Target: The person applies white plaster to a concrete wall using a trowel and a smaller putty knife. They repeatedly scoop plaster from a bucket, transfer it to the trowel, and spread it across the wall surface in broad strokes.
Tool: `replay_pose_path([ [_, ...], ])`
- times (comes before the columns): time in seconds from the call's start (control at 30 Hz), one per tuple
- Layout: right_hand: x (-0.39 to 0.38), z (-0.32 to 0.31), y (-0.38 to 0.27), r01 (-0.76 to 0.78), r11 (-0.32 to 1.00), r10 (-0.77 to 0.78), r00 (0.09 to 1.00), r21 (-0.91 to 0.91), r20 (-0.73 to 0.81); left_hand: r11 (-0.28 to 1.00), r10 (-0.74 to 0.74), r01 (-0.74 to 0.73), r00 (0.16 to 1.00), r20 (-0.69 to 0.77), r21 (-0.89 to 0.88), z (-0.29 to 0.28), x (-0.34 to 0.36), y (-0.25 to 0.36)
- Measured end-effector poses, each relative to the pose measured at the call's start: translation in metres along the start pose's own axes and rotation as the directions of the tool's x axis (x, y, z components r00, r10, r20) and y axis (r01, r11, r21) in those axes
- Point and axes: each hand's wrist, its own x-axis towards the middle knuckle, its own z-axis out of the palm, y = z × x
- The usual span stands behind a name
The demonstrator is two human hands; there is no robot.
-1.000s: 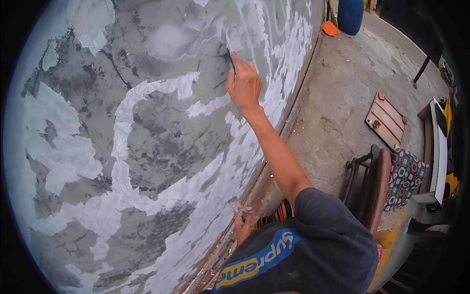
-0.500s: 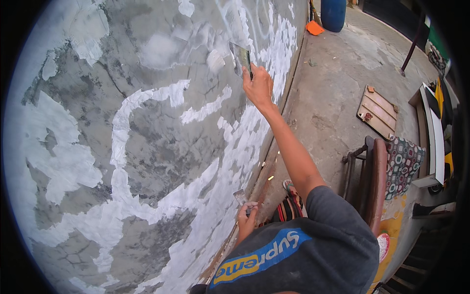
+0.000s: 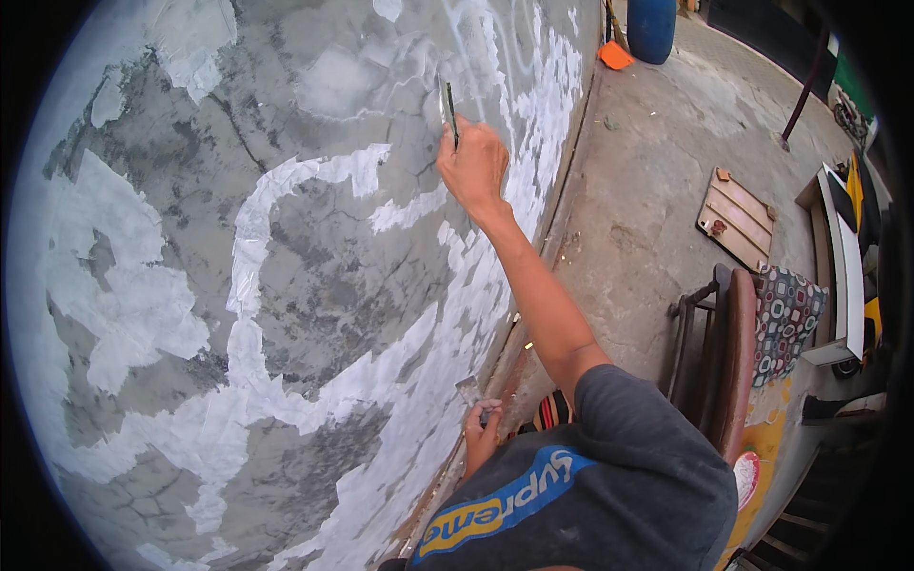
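Two flat tools are in my hands, beside a cracked grey wall [image 3: 333, 233]. Toward 12 o'clock, my right hand [image 3: 474, 169] has its fingers [image 3: 467, 127] closed around a broad blade [image 3: 449, 107]; I see it nearly edge-on, its tip aimed at about 12, and I cannot tell whether its edge meets the surface. Near 6 o'clock, close to my dark grey shirt [image 3: 609, 476], my left hand [image 3: 482, 443] pinches a small scraper [image 3: 467, 388] by its dark handle, the metal end angled toward 11. White filler [image 3: 251, 238] covers the wall in uneven patches: a curved band bends from 9 round toward 11, and broken streaks run down the side nearest the floor [image 3: 647, 143], from 1 to 6. At 11, a smooth pale smear [image 3: 347, 81] lies just beside the broad blade. Out toward 1, a blue barrel [image 3: 652, 29] stands near an orange dustpan [image 3: 616, 57]. A wooden panel [image 3: 736, 219] lies between 2 and 3, and a brown seat [image 3: 738, 371] with a patterned cloth [image 3: 790, 328] sits between 3 and 4.
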Motion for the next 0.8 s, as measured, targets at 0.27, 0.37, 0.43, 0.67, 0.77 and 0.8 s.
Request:
replay_pose_path([
  [0.27,-0.021,0.003,-0.069,0.32,0.947,-0.32,0.942,-0.017,-0.101,0.995,-0.037,0.029,0.997,0.074,0.098,0.008,0.002,0.014],
  [0.37,-0.04,-0.026,-0.054,0.397,0.901,-0.401,0.916,0.176,-0.01,0.991,-0.091,0.076,0.986,0.142,0.11,0.015,0.003,0.01],
  [0.43,-0.04,-0.055,-0.031,0.288,0.924,-0.311,0.949,0.251,0.057,0.993,-0.095,0.081,0.981,0.17,0.088,0.024,0.001,0.016],
  [0.67,0.015,-0.014,0.053,-0.19,0.981,0.192,0.981,0.05,-0.038,0.994,-0.037,0.018,0.985,0.167,0.112,0.027,-0.004,0.003],
  [0.77,0.025,0.001,0.049,-0.225,0.973,0.227,0.973,0.05,-0.046,0.991,-0.091,0.079,0.988,0.124,0.104,0.012,-0.012,-0.001],
  [0.8,0.031,0.002,0.046,-0.231,0.972,0.233,0.972,0.05,-0.033,0.992,-0.092,0.082,0.991,0.101,0.097,0.008,-0.014,-0.005],
])
